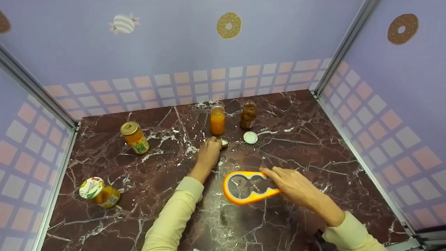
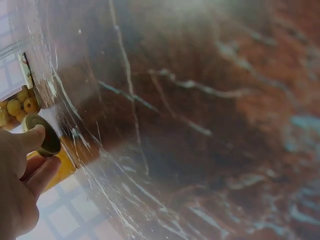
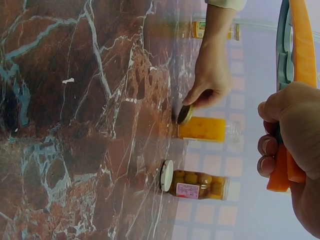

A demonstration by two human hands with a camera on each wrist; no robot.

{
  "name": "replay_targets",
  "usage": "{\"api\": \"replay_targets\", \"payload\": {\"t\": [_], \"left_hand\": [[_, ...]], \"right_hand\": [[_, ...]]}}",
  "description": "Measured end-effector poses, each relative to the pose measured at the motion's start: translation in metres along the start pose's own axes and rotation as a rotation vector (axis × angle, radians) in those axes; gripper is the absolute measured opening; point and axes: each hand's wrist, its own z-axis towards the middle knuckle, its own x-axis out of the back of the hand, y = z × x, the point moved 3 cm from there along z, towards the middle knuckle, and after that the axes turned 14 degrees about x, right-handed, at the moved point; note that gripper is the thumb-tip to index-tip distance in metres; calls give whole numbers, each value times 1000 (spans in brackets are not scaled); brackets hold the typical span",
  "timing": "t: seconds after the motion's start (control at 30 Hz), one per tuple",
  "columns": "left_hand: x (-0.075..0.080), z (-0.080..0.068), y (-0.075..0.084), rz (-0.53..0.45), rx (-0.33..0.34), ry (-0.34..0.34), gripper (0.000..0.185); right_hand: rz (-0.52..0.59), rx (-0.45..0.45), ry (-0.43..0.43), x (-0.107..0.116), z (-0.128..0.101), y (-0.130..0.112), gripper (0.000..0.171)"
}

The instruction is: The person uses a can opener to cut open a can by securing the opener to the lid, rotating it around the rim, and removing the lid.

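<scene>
My left hand [image 1: 208, 153] pinches a jar lid [image 2: 50, 142] between thumb and fingers, low over the marble tabletop. Just behind it stands a lidless glass jar of orange contents [image 1: 217, 122]. My right hand [image 1: 296, 184] grips the handle of an orange jar opener [image 1: 229, 192] with a grey scalloped inner edge, held above the table to the right of my left forearm. Right of the orange jar is a second lidless jar with round brownish pieces [image 1: 248, 118]. A white lid [image 1: 250, 138] lies in front of that jar, its pale inside facing up.
On the left stand two lidded jars: one with a gold lid [image 1: 136, 137] farther back, one with a patterned white lid [image 1: 101, 193] nearer. Patterned walls [image 1: 195, 42] enclose the marble table [image 1: 167, 209] at the back and sides.
</scene>
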Motion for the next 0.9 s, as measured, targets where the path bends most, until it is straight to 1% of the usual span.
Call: {"api": "replay_targets", "payload": {"t": [0.13, 0.23, 0.33, 0.47, 0.73, 0.83, 0.9], "left_hand": [[-4, 0, 1, 24, 4, -17, 14], [-6, -1, 1, 26, 18, -58, 17], [-7, -1, 1, 22, 33, -100, 19], [-7, -2, 0, 19, 34, -122, 17], [-9, -1, -1, 38, 28, -122, 11], [-11, -1, 1, 53, 25, -103, 9], [-12, -1, 2, 63, 19, -88, 12]], "right_hand": [[-8, -4, 0, 0, -1, 0, 87], [-14, -7, 1, -1, -1, 0, 86], [-19, -5, 3, -2, 0, -1, 80], [-17, 1, 8, -3, 1, 0, 72], [-22, 7, 30, -4, -1, 0, 70], [-25, 5, 29, -4, -2, 0, 72], [-25, 0, 28, -3, -3, 0, 72]]}}
